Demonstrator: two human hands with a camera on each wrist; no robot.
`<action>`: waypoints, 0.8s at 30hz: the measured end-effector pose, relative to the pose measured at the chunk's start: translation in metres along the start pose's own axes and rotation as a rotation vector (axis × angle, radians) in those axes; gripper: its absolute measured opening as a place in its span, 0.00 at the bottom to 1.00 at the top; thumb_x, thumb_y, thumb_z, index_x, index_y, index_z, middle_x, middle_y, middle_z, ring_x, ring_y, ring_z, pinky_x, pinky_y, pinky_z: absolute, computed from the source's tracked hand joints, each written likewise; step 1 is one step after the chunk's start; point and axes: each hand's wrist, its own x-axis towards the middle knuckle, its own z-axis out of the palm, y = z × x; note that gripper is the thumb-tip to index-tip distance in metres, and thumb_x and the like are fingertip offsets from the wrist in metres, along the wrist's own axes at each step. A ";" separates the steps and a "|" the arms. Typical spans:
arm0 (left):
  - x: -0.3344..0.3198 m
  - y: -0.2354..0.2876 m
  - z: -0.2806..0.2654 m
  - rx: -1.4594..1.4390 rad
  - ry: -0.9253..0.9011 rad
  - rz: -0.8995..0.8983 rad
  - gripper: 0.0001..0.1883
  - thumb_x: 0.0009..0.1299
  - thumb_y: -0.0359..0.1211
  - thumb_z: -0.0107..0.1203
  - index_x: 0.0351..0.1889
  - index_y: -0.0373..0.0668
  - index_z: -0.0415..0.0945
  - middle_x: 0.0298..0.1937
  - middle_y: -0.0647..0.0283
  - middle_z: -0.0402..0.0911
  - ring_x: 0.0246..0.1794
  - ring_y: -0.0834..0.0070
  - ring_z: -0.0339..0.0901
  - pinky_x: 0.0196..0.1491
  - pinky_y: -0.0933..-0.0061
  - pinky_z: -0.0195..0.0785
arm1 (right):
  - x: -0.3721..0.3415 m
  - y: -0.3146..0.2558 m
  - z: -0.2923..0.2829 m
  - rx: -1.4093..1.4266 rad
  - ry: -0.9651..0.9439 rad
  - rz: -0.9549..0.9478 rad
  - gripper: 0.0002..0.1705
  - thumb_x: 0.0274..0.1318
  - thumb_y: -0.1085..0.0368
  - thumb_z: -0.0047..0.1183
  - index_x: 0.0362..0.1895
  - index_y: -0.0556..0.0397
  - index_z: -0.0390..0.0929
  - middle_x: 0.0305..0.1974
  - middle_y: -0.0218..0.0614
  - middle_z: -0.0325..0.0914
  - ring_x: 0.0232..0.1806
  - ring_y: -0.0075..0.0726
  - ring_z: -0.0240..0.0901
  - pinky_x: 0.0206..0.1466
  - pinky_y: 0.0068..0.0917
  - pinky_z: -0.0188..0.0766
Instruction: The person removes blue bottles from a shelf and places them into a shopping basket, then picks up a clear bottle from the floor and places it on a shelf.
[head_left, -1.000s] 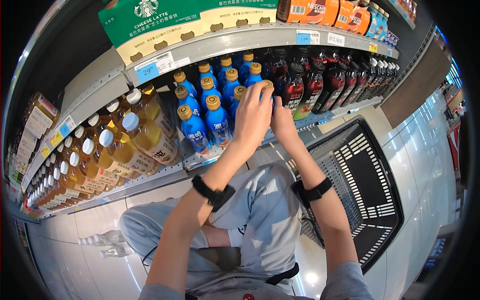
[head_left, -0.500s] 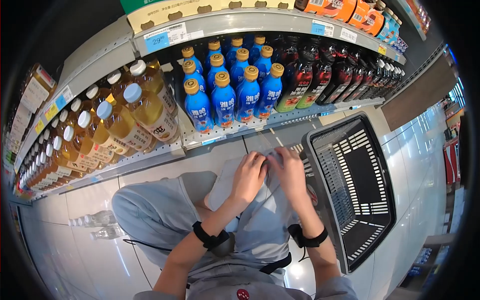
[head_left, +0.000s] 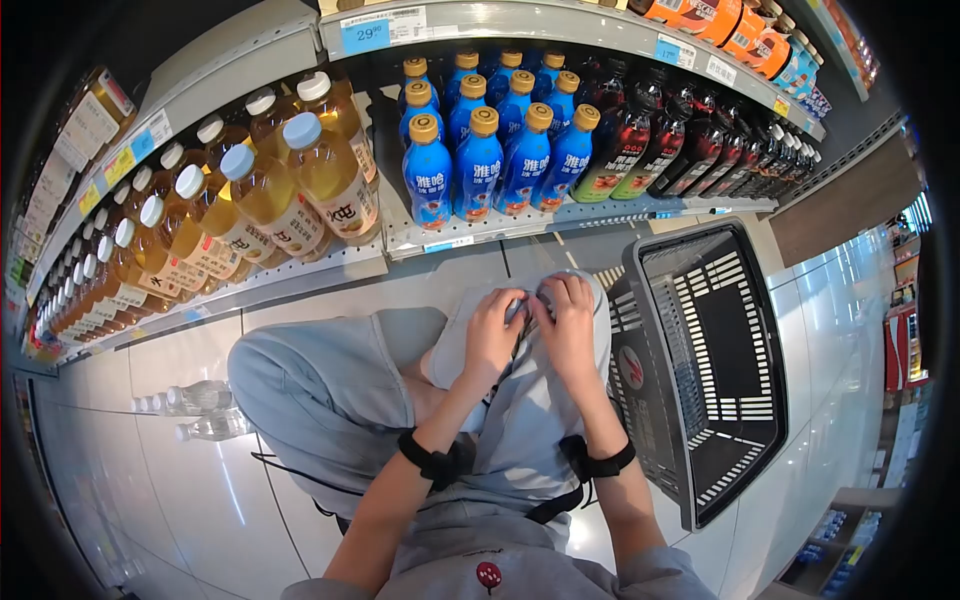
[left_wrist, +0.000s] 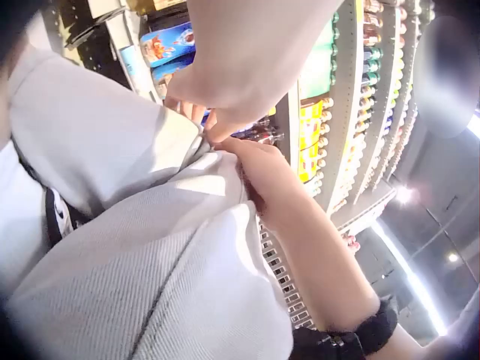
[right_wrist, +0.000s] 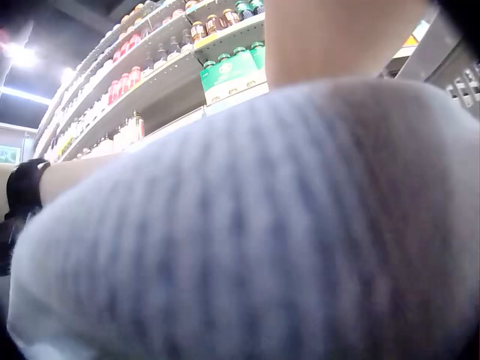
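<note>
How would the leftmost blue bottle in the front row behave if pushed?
The blue bottle would probably tip easily, being tall and narrow. Once down, its rounded body might roll. Its smooth-looking sides could feel slippery.

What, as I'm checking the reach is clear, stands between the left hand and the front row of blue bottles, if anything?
Nothing visible blocks it. In the head view, floor and the shelf edge lie between the left hand and the front row of blue bottles; the basket stands off to the right.
</note>
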 end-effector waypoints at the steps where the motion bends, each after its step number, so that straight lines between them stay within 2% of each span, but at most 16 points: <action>1: 0.003 -0.003 0.001 0.007 -0.009 -0.007 0.14 0.58 0.22 0.58 0.43 0.41 0.75 0.41 0.57 0.80 0.41 0.59 0.77 0.43 0.62 0.70 | 0.000 0.001 -0.001 0.015 -0.014 0.007 0.13 0.47 0.69 0.58 0.38 0.61 0.74 0.42 0.47 0.72 0.47 0.56 0.66 0.60 0.45 0.59; 3: 0.009 -0.006 -0.001 0.024 -0.026 -0.019 0.14 0.58 0.21 0.57 0.43 0.39 0.77 0.40 0.56 0.81 0.37 0.61 0.80 0.40 0.65 0.71 | 0.001 0.001 -0.002 0.048 -0.039 0.021 0.13 0.47 0.69 0.59 0.38 0.61 0.74 0.41 0.46 0.72 0.47 0.55 0.66 0.60 0.46 0.59; 7: 0.016 -0.010 -0.002 0.010 -0.047 -0.053 0.13 0.56 0.19 0.57 0.40 0.38 0.78 0.38 0.55 0.83 0.37 0.62 0.81 0.40 0.67 0.73 | -0.002 0.000 0.004 -0.019 0.017 -0.006 0.13 0.47 0.68 0.59 0.38 0.61 0.74 0.42 0.45 0.72 0.48 0.55 0.65 0.60 0.46 0.58; 10: 0.019 -0.011 0.000 -0.085 -0.015 -0.064 0.11 0.54 0.19 0.56 0.36 0.36 0.78 0.33 0.53 0.82 0.32 0.59 0.80 0.37 0.64 0.71 | -0.003 0.000 0.008 -0.068 0.047 -0.013 0.13 0.48 0.67 0.59 0.38 0.60 0.74 0.42 0.45 0.72 0.48 0.54 0.66 0.61 0.45 0.58; 13: 0.019 -0.005 -0.003 -0.011 -0.028 -0.081 0.11 0.54 0.19 0.56 0.36 0.37 0.78 0.32 0.54 0.82 0.30 0.60 0.80 0.37 0.64 0.72 | -0.002 -0.001 0.007 -0.062 0.048 -0.005 0.13 0.48 0.67 0.58 0.38 0.60 0.75 0.42 0.45 0.72 0.48 0.54 0.66 0.61 0.45 0.57; 16: 0.019 -0.007 -0.001 0.056 -0.037 -0.059 0.11 0.54 0.19 0.55 0.36 0.37 0.78 0.34 0.54 0.82 0.33 0.60 0.81 0.38 0.64 0.72 | -0.004 0.000 0.007 -0.056 0.050 -0.008 0.14 0.47 0.67 0.58 0.38 0.60 0.75 0.42 0.45 0.72 0.48 0.53 0.66 0.62 0.46 0.57; 19: 0.013 -0.010 0.001 0.007 0.003 0.023 0.12 0.55 0.20 0.56 0.38 0.39 0.77 0.35 0.55 0.81 0.35 0.58 0.79 0.39 0.63 0.71 | -0.007 0.000 0.007 -0.041 0.077 -0.019 0.13 0.48 0.67 0.58 0.38 0.60 0.76 0.42 0.46 0.73 0.48 0.54 0.67 0.62 0.47 0.57; 21: 0.008 -0.008 0.001 0.110 0.000 0.049 0.13 0.56 0.21 0.56 0.39 0.40 0.76 0.38 0.55 0.80 0.38 0.57 0.78 0.40 0.62 0.71 | -0.007 0.000 0.005 -0.033 0.123 -0.046 0.13 0.48 0.67 0.58 0.38 0.60 0.76 0.42 0.47 0.74 0.47 0.55 0.68 0.61 0.49 0.58; 24: 0.001 0.008 0.000 0.238 0.027 0.111 0.12 0.57 0.22 0.56 0.40 0.40 0.75 0.43 0.57 0.77 0.42 0.57 0.76 0.41 0.59 0.70 | -0.008 -0.003 -0.013 0.163 0.003 0.103 0.12 0.50 0.67 0.57 0.39 0.61 0.76 0.40 0.48 0.75 0.44 0.56 0.71 0.59 0.47 0.62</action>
